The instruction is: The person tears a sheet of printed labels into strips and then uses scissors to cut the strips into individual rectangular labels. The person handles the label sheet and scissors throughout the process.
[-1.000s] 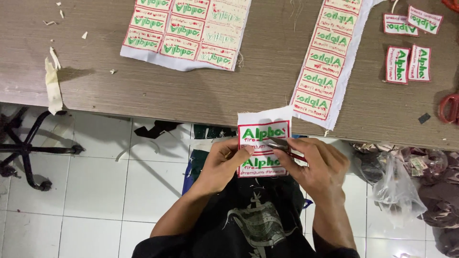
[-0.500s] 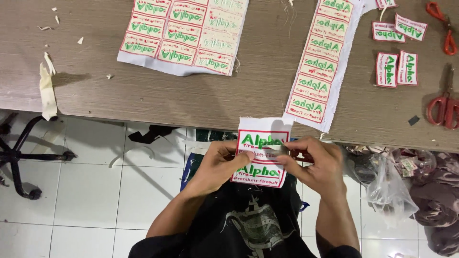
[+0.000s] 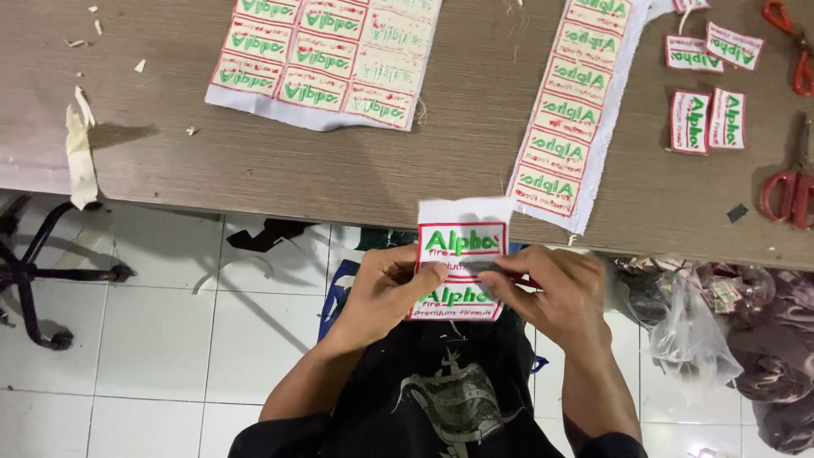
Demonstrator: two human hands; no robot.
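White cloth bearing two embroidered patches [image 3: 460,267], stitched in green with red borders, is being held up just in front of the near edge of the wooden table [image 3: 339,170], over the person's lap. The left hand [image 3: 386,288] is gripping the strip's left side, its thumb pressing on the face and its fingers curling behind. The right hand [image 3: 551,288] is closing its fingers around a thin metal tool [image 3: 483,266], its tip lying across the cloth between the two patches; what kind of tool it is cannot be told.

On the table, a wide sheet of patches [image 3: 326,55] is lying at the upper left, and a long narrow strip of patches [image 3: 572,110] is running down toward the edge, near the held piece. Four cut patches [image 3: 708,93] are sitting to its right, with red-handled scissors [image 3: 788,191] beside them. A clear plastic bag [image 3: 691,331] is slumping on the tiled floor [image 3: 153,339] at the right.
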